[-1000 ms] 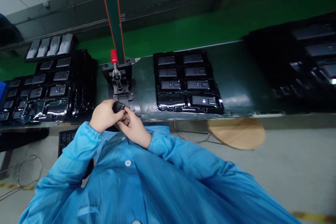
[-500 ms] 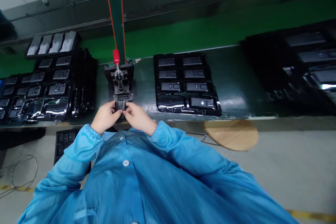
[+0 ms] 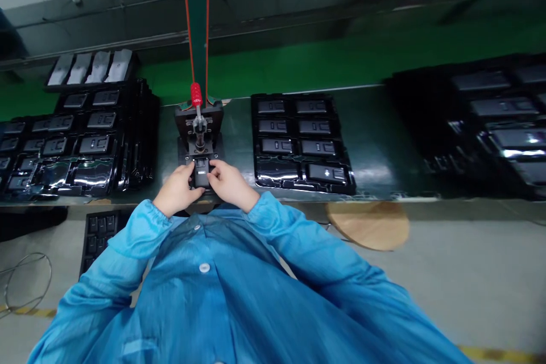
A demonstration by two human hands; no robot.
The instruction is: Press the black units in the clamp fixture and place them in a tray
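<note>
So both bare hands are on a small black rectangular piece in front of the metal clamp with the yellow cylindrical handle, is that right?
Not quite: the cylindrical handle on the metal clamp is red, not yellow, as the head view shows. The left hand and right hand are indeed on the small black rectangular piece in front of it.

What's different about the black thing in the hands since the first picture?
The left hand and right hand straightened the tilted black part and moved it forward to the clamp. Both still touch its sides. The red handle still points up; the middle tray looks the same.
</note>
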